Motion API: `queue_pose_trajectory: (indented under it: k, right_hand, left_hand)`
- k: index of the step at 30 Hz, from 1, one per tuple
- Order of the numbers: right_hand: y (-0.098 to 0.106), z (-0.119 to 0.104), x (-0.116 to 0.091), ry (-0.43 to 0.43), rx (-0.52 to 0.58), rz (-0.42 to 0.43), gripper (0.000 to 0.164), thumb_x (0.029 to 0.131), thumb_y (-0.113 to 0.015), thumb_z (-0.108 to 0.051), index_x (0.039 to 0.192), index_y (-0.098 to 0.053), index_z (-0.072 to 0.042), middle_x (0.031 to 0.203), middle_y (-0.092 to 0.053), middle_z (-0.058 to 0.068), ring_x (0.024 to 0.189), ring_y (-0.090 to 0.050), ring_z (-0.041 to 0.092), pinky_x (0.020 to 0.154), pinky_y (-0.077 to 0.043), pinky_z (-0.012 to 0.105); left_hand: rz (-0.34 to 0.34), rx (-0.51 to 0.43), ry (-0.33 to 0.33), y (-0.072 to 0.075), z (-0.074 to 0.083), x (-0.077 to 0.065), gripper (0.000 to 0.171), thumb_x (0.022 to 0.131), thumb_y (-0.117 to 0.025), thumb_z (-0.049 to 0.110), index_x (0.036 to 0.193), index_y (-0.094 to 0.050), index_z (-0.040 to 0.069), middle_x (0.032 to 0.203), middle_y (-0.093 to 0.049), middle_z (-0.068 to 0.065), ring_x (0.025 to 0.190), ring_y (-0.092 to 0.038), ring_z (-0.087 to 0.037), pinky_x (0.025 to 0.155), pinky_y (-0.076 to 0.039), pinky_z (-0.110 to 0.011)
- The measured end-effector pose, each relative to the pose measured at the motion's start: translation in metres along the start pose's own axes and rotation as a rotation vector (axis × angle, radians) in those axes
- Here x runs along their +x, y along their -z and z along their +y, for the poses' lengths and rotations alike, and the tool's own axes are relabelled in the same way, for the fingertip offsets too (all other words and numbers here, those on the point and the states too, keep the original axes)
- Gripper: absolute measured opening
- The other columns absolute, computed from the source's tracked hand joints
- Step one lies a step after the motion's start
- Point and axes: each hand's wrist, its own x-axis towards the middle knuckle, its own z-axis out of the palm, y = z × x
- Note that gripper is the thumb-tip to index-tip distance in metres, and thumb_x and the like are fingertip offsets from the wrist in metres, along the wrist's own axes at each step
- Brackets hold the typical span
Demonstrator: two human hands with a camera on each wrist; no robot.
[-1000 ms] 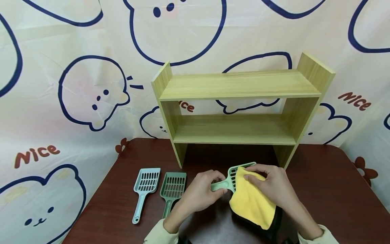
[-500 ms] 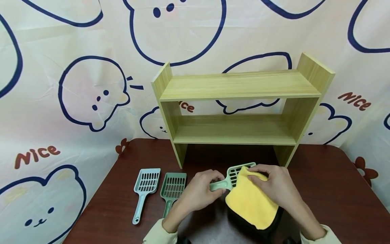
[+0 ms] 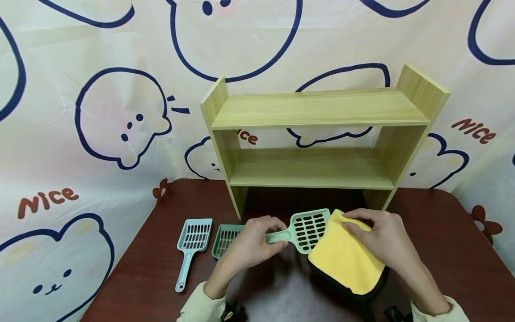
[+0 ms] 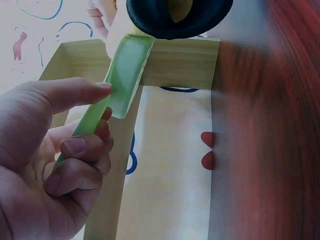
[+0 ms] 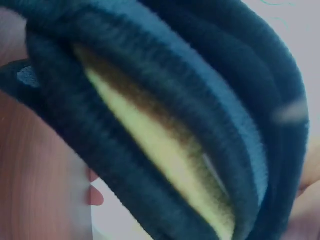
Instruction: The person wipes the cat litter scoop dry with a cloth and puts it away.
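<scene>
My left hand (image 3: 255, 241) grips the handle of a light green slotted litter scoop (image 3: 294, 233) and holds it above the table. In the left wrist view, the thumb lies along one side of the scoop's handle (image 4: 92, 117), the fingers curled on the other. At the scoop's far edge, a cloth (image 3: 348, 257), yellow on the facing side and dark on the back, hangs in folds. Its top is pinched between the thumb and fingers of my right hand (image 3: 388, 237). Dark folds of the cloth (image 5: 115, 145) fill most of the right wrist view and hide my right fingers.
Left of my hands lie a pale blue slotted scoop (image 3: 194, 237) and a darker green scoop (image 3: 219, 246), its handle hidden behind my left arm. A two-tier wooden shelf (image 3: 318, 167) stands at the back of the dark red-brown table (image 3: 145, 277).
The scoop has shifted left and the cloth right, so more of the slotted head is uncovered. My hands have moved apart. The head view has tilted slightly.
</scene>
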Motion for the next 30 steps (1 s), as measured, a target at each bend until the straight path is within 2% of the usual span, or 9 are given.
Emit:
queue_pose_trajectory:
  k: [2, 6, 9, 11, 14, 16, 20, 25, 30]
  right_hand:
    - [0.0, 0.0, 0.0, 0.0, 0.012, -0.007, 0.016, 0.09, -0.088, -0.021, 0.106, -0.086, -0.019, 0.087, -0.082, 0.002, 0.042, -0.041, 0.003, 0.046, -0.042, 0.026]
    - [-0.002, -0.002, 0.003, 0.011, 0.01, -0.007, 0.016, 0.091, -0.088, -0.023, 0.107, -0.085, -0.02, 0.077, -0.078, -0.003, 0.042, -0.032, 0.0, 0.045, -0.039, 0.025]
    - [-0.004, -0.004, 0.004, 0.008, 0.003, -0.007, 0.017, 0.092, -0.088, -0.026, 0.108, -0.085, -0.021, 0.058, -0.064, -0.009, 0.042, -0.021, -0.002, 0.043, -0.034, 0.025]
    - [-0.005, -0.005, 0.005, -0.003, 0.006, -0.011, 0.018, 0.092, -0.087, -0.027, 0.109, -0.085, -0.02, 0.055, -0.059, -0.01, 0.043, -0.019, -0.003, 0.043, -0.033, 0.026]
    - [-0.008, -0.006, 0.008, -0.027, 0.021, -0.03, 0.02, 0.092, -0.087, -0.028, 0.11, -0.085, -0.021, 0.065, -0.071, -0.005, 0.045, -0.018, -0.001, 0.044, -0.032, 0.026]
    - [-0.01, -0.008, 0.01, -0.034, 0.035, -0.045, 0.019, 0.092, -0.087, -0.028, 0.11, -0.085, -0.021, 0.085, -0.081, 0.001, 0.048, -0.023, 0.001, 0.047, -0.033, 0.027]
    - [-0.017, -0.012, 0.014, -0.037, 0.06, -0.074, 0.017, 0.092, -0.087, -0.025, 0.109, -0.085, -0.02, 0.11, -0.083, 0.008, 0.053, -0.039, 0.002, 0.053, -0.039, 0.027]
    - [-0.02, -0.015, 0.017, -0.044, 0.073, -0.084, 0.018, 0.092, -0.087, -0.023, 0.109, -0.086, -0.018, 0.108, -0.083, 0.008, 0.05, -0.042, 0.006, 0.053, -0.042, 0.027]
    - [-0.018, -0.017, 0.016, -0.047, 0.051, -0.084, 0.018, 0.091, -0.088, -0.024, 0.108, -0.086, -0.019, 0.111, -0.083, 0.009, 0.07, -0.062, 0.01, 0.059, -0.045, 0.026]
  left_hand:
    - [0.003, 0.005, 0.001, 0.0, 0.0, 0.0, 0.021, 0.09, -0.087, 0.011, 0.107, -0.076, 0.015, 0.096, -0.073, 0.004, 0.079, -0.061, -0.005, 0.072, -0.052, -0.023]
    - [0.007, 0.004, 0.01, -0.001, 0.002, 0.002, 0.02, 0.09, -0.087, 0.011, 0.106, -0.076, 0.015, 0.096, -0.073, 0.004, 0.078, -0.061, -0.006, 0.072, -0.051, -0.023]
    - [0.01, 0.005, 0.024, -0.004, 0.003, 0.003, 0.018, 0.092, -0.085, 0.011, 0.106, -0.076, 0.015, 0.096, -0.072, 0.004, 0.078, -0.059, -0.006, 0.071, -0.051, -0.023]
    - [0.011, 0.004, 0.037, -0.006, 0.004, 0.004, 0.017, 0.092, -0.085, 0.011, 0.107, -0.076, 0.016, 0.096, -0.071, 0.004, 0.077, -0.059, -0.007, 0.071, -0.05, -0.024]
    - [0.016, 0.003, 0.057, -0.009, 0.006, 0.007, 0.018, 0.093, -0.085, 0.013, 0.108, -0.076, 0.016, 0.096, -0.071, 0.004, 0.077, -0.058, -0.007, 0.071, -0.05, -0.023]
    - [0.02, -0.004, 0.07, -0.012, 0.008, 0.01, 0.019, 0.093, -0.085, 0.014, 0.109, -0.076, 0.015, 0.096, -0.07, 0.004, 0.076, -0.058, -0.008, 0.07, -0.049, -0.023]
    - [0.019, -0.006, 0.087, -0.018, 0.014, 0.017, 0.02, 0.092, -0.086, 0.015, 0.11, -0.076, 0.015, 0.094, -0.07, 0.004, 0.074, -0.056, -0.006, 0.068, -0.049, -0.022]
    - [0.009, -0.006, 0.094, -0.021, 0.018, 0.023, 0.02, 0.094, -0.085, 0.015, 0.112, -0.075, 0.014, 0.097, -0.07, 0.002, 0.071, -0.054, -0.004, 0.064, -0.048, -0.02]
    - [0.006, -0.019, 0.103, -0.022, 0.017, 0.022, 0.021, 0.094, -0.084, 0.015, 0.113, -0.075, 0.013, 0.099, -0.071, 0.001, 0.07, -0.054, -0.004, 0.063, -0.048, -0.02]
